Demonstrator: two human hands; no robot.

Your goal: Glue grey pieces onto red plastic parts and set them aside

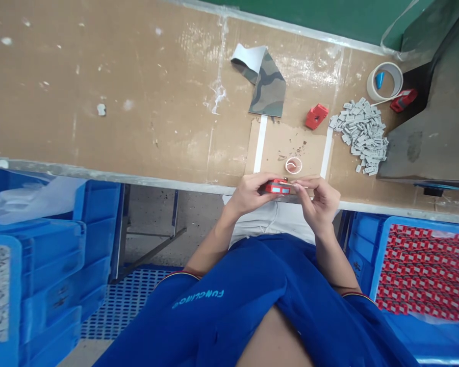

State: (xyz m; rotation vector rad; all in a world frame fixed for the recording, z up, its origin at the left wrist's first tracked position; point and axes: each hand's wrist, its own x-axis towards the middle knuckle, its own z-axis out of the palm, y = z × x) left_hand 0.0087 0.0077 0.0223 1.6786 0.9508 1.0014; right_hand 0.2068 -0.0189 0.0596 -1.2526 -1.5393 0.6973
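My left hand is closed around a small red toy vehicle body with pale window-like patches, at the table's front edge. My right hand pinches a thin pale stick, its tip at the top of the red toy part. Just beyond my hands stands a small round cup on a cardboard sheet, with dark specks and drips around it. Farther back lies another red toy part, apart from both hands.
A heap of small grey pieces lies right, near a tape roll and a dark machine. Camouflage fabric lies behind the cardboard. A blue crate of red parts stands right; blue crates are stacked left.
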